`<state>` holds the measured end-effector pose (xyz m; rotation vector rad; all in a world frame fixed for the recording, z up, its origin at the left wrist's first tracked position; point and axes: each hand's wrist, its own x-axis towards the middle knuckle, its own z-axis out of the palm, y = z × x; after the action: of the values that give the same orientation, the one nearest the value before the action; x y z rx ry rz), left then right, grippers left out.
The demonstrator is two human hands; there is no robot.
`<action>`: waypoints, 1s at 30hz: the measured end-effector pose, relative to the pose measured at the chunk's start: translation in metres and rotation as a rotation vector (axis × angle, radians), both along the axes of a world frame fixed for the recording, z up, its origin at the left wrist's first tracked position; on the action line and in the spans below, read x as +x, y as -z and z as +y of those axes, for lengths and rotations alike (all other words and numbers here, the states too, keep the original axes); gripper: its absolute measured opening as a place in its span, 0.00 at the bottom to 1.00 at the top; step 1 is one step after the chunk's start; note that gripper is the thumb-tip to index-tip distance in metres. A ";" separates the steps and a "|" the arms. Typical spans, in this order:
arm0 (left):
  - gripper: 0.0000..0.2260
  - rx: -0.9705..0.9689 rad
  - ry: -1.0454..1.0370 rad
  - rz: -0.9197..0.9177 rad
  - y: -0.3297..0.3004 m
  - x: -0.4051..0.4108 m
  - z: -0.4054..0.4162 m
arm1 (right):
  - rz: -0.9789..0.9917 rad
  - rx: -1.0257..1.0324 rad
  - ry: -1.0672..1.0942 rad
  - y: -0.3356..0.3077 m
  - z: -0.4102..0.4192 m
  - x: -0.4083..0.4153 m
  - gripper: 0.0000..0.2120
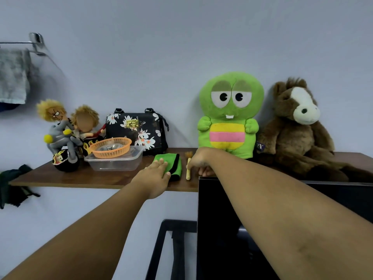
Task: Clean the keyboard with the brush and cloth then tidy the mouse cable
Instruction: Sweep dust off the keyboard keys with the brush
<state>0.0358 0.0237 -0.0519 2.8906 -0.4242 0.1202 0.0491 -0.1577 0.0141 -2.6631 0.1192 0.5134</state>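
A folded green cloth with black edging lies on a brown wooden shelf. My left hand rests flat on its near left part, fingers straight. Just right of the cloth lies a small brush with a pale wooden handle, bristles pointing at the wall. My right hand sits against the handle's right side with its fingers curled down. Whether they pinch the handle does not show. No keyboard, mouse or cable is in view.
A black monitor rises below the shelf's front edge under my right arm. On the shelf stand a clear tub holding an orange basket, a floral bag, dolls, a green plush and a brown plush horse.
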 end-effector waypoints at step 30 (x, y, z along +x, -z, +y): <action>0.21 -0.456 0.095 -0.449 -0.008 -0.093 -0.025 | -0.818 0.521 0.131 -0.027 -0.073 -0.114 0.09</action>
<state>-0.0575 -0.0018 -0.0444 2.3752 -0.5260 0.7532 -0.0650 -0.2307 0.0416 -2.1292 -0.0767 -0.5337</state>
